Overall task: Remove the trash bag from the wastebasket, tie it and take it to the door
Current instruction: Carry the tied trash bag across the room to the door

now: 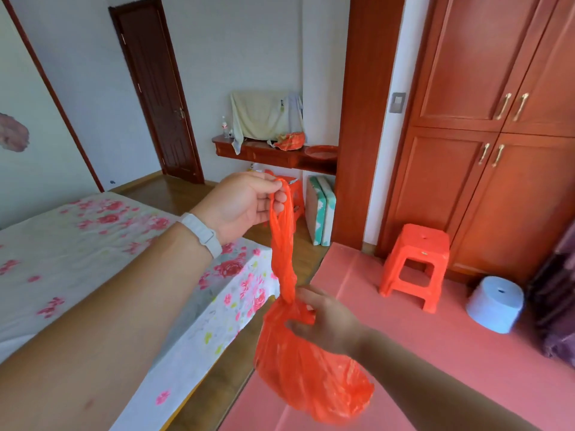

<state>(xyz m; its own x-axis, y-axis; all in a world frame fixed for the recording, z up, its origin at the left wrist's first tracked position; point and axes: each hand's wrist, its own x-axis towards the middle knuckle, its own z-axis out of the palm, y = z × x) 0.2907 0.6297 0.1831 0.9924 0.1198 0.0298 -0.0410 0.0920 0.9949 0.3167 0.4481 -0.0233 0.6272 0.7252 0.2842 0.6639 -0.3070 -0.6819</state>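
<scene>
An orange-red plastic trash bag (pixel 308 377) hangs in the air in front of me, its full body low and its neck twisted into a long strand. My left hand (pixel 242 203), with a white band on the wrist, pinches the top end of that strand up high. My right hand (pixel 326 321) grips the bag at the knotted neck just above its bulging body. A dark wooden door (pixel 155 88) stands closed at the far left of the room. An upturned pale blue wastebasket (pixel 494 303) sits on the floor at the right.
A bed with a rose-patterned sheet (pixel 93 259) fills the left side. A red plastic stool (pixel 417 262) stands before the tall wooden wardrobe (pixel 497 135). Pink floor mats (pixel 357 275) cover the floor on the right. A wall shelf (pixel 273 154) holds cloths and a red basin.
</scene>
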